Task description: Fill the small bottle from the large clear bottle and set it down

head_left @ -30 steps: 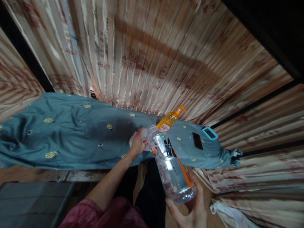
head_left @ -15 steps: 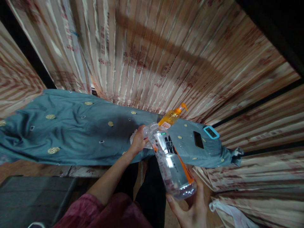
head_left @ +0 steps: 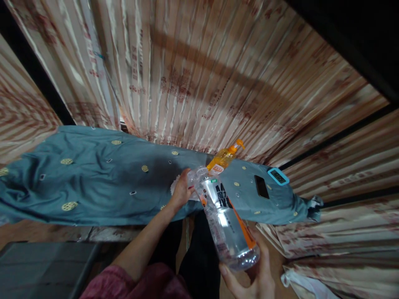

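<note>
A large clear plastic bottle (head_left: 229, 226) with a silver and orange label is held up in front of me, tilted with its neck toward the upper left. My left hand (head_left: 181, 189) grips it at the neck, its fingers partly hidden behind the clear plastic. Around the base at the lower right wraps my right hand (head_left: 251, 278), thumb on the near side. A crumpled white tissue or cloth (head_left: 173, 185) shows behind my left hand; whether the hand touches it I cannot tell. Beyond the bottle's neck stands an orange pump bottle (head_left: 225, 157).
A teal cloth with yellow prints (head_left: 102, 182) covers the long narrow surface. Toward its right end lie a dark phone (head_left: 261, 187) and a blue-framed digital clock or timer (head_left: 278, 176). Pleated curtains (head_left: 193, 74) hang behind it, and a grey box-like piece (head_left: 46, 265) stands lower left.
The view has tilted a little, so the cloth and things on it sit slightly lower. Both hands keep their hold on the clear bottle, which has hardly moved.
</note>
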The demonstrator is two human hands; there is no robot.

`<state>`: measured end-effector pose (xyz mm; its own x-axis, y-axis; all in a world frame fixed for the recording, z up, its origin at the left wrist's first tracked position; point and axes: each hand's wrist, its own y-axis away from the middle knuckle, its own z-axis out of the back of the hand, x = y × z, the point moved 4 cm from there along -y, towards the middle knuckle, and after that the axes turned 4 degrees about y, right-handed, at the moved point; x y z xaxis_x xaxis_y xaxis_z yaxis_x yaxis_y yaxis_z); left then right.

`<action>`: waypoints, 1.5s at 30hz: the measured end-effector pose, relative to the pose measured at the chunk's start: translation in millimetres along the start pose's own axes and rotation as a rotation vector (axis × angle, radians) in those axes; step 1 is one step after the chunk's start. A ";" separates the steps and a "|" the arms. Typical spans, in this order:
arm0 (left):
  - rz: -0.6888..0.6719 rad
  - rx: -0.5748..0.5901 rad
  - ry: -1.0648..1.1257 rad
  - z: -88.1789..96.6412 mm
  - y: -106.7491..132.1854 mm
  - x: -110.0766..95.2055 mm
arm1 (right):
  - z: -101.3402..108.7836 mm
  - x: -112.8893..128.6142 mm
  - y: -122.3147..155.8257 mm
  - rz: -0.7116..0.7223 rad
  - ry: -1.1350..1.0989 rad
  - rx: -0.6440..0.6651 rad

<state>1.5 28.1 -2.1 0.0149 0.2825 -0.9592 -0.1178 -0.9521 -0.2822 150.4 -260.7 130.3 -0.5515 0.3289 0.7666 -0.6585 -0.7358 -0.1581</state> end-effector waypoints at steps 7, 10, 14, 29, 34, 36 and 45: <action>0.018 0.015 -0.063 0.7 2.2 -0.3 | -4.6 -6.9 -0.1 0.033 -0.040 -0.008; 0.012 0.014 -0.050 1.2 2.2 -1.4 | -4.4 -7.0 0.2 0.037 -0.046 -0.011; 0.015 0.027 -0.028 0.2 2.4 -2.4 | -4.5 -8.4 0.3 0.032 -0.059 0.015; 0.035 0.031 -0.053 -1.8 2.4 -9.1 | -0.4 -2.3 1.2 -0.017 -0.043 0.011; 0.065 0.024 -0.075 -2.1 2.0 -11.7 | 0.4 -3.2 0.0 0.028 -0.036 -0.003; 0.080 0.024 -0.078 -1.9 2.1 -13.3 | 1.2 -3.7 -0.4 0.042 -0.004 -0.014; 0.077 -0.007 -0.037 -1.8 3.2 -14.3 | 3.1 -6.6 -2.6 0.081 0.060 -0.006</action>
<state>2.7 20.8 10.8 -0.0311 0.2123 -0.9767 -0.1100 -0.9720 -0.2077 157.4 -262.7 127.6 -0.6323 0.3034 0.7129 -0.6139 -0.7575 -0.2221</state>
